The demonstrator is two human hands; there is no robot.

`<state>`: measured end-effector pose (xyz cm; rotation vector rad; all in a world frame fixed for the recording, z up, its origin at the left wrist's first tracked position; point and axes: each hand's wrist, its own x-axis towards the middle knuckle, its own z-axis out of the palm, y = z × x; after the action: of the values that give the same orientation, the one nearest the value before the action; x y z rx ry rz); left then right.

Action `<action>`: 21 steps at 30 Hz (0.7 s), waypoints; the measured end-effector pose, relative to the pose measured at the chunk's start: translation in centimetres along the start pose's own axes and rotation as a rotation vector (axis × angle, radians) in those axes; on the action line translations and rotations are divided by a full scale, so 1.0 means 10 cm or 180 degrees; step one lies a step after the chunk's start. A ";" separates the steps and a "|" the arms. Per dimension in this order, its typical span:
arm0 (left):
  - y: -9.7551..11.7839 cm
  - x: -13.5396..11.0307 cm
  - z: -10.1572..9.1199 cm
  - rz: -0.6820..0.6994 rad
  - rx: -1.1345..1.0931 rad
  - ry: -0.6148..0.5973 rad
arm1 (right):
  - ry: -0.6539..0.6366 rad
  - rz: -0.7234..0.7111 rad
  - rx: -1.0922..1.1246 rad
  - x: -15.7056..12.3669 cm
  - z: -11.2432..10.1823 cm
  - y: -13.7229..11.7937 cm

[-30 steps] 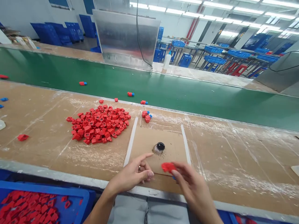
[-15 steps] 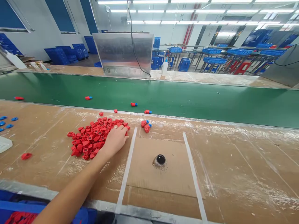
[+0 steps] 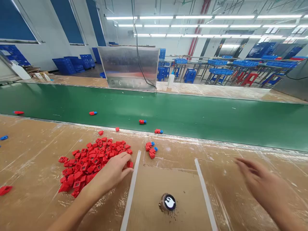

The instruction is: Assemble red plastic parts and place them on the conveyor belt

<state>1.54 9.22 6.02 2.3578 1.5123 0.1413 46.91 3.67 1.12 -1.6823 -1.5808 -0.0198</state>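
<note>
My left hand is at the right edge of a heap of small red plastic pieces. Its fingers curl down, with a red piece between fingertips and thumb. Over the brown table on the right is my right hand, slightly blurred, its fingers bent close together; whether anything is in them is hidden. Between two white tape strips stands a small round black-topped fixture with a white patch on top. Just beyond the left strip lie red pieces with blue ends.
A green conveyor belt crosses behind the table, carrying several red-and-blue pieces. Past it stand a metal panel and a white bottle. A loose red piece and a blue piece lie far left.
My right hand has come into view on the right. My left hand stays at the heap's edge. The view has tilted up and closer, and a white patch now shows on the fixture.
</note>
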 end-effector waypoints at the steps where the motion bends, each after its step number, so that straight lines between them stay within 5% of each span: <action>1: 0.01 -0.06 0.01 -0.0004 -0.0281 0.0077 | -0.0299 -0.0079 0.0063 0.20 0.28 -0.05; 6: 0.08 -0.33 0.24 -0.0239 -0.1407 0.0264 | -0.1392 -0.0431 0.0205 1.07 1.76 -0.58; 9: 0.11 -0.45 0.47 -0.0682 -0.2263 0.0187 | -0.1724 -0.0387 0.0044 1.25 2.21 -0.85; 13: 0.12 -0.58 0.69 -0.1122 -0.2902 0.0239 | -0.1977 -0.0185 -0.0211 1.26 2.29 -0.93; 21: 0.18 -0.77 0.79 -0.0465 -0.1636 0.0697 | -0.1729 0.0616 -0.0248 1.12 1.88 -0.81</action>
<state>1.84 -0.16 -0.09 1.8644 1.5131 0.6836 33.19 22.32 -1.45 -2.0063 -1.8059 0.5198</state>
